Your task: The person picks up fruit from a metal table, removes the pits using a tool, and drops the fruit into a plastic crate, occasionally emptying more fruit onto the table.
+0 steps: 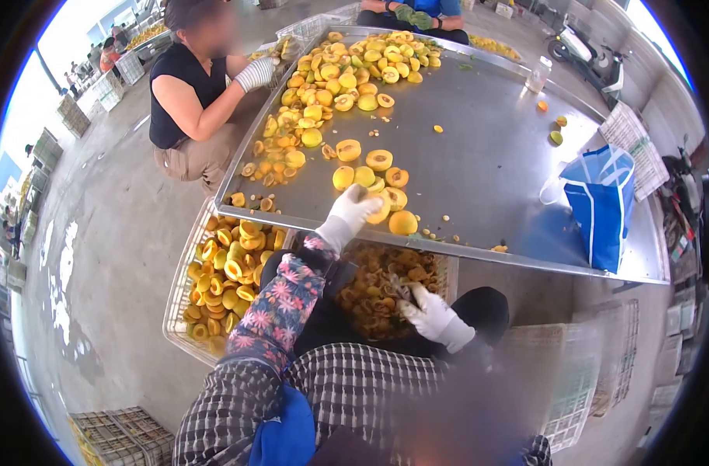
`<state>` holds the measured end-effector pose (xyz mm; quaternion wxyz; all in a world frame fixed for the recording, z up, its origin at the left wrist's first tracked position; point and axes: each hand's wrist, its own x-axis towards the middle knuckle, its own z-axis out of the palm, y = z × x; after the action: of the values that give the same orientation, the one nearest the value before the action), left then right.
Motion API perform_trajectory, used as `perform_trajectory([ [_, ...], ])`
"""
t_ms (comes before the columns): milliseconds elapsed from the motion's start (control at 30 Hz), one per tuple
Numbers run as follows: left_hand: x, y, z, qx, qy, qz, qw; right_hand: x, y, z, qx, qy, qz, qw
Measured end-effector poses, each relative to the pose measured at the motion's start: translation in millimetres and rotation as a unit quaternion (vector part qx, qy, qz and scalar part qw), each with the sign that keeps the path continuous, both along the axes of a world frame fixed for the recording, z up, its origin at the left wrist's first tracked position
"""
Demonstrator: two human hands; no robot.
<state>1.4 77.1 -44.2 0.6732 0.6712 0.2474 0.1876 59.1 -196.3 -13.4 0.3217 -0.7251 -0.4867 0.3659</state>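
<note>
My left hand (pixel 350 216), in a white glove and a flowered sleeve, reaches over the near edge of the metal table. Its fingers close on a yellow peach half (pixel 380 209) in a small group of peaches. Lower and to the right, my right hand (pixel 438 318), also gloved in white, grips a small metal hand tool (pixel 401 288) whose exact kind I cannot make out. The tool is above a crate of brownish peach scraps (pixel 378 311) below the table edge. Beside my left arm stands a white crate (pixel 173 311) filled with peach halves (pixel 234 270).
A large heap of peaches (pixel 346 70) covers the far left of the metal table (pixel 479 163). On its right stand a blue bag (pixel 603 206) and a clear jar (pixel 538 75). A gloved co-worker (pixel 195 93) sits at the left; another person (pixel 424 15) is beyond the table.
</note>
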Motion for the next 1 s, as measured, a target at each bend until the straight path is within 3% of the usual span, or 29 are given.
perform_trajectory([
  [33, -12, -15, 30, -0.167, -0.073, 0.0, 0.983, -3, 5, 9, 0.036, 0.018, -0.027, 0.999],
  [67, -19, -24, 45, -0.328, -0.145, 0.002, 0.934, -5, 10, 18, 0.071, 0.037, -0.055, 0.995],
  [100, -22, -26, 44, -0.37, -0.134, -0.007, 0.919, -5, 16, 24, 0.107, 0.062, -0.065, 0.99],
  [200, -28, -47, 60, -0.416, -0.206, -0.035, 0.885, -5, 40, 45, 0.222, -0.051, -0.067, 0.971],
  [233, -30, -52, 68, -0.396, -0.197, -0.04, 0.896, -7, 46, 45, 0.224, -0.069, -0.075, 0.969],
  [333, -27, -66, 82, -0.459, -0.25, -0.009, 0.853, -11, 59, 46, 0.218, -0.128, -0.1, 0.962],
  [633, -41, -67, 76, -0.404, -0.23, -0.061, 0.884, -9, 54, 41, 0.14, -0.248, -0.049, 0.957],
  [767, -32, -72, 75, -0.536, -0.197, 0.031, 0.821, -9, 57, 39, 0.119, -0.245, -0.064, 0.96],
  [933, -28, -82, 74, -0.475, -0.196, 0.084, 0.854, -15, 61, 32, 0.042, -0.229, -0.06, 0.971],
  [1000, -29, -83, 74, -0.45, -0.176, 0.084, 0.871, -15, 60, 31, 0.072, -0.19, -0.05, 0.978],
])
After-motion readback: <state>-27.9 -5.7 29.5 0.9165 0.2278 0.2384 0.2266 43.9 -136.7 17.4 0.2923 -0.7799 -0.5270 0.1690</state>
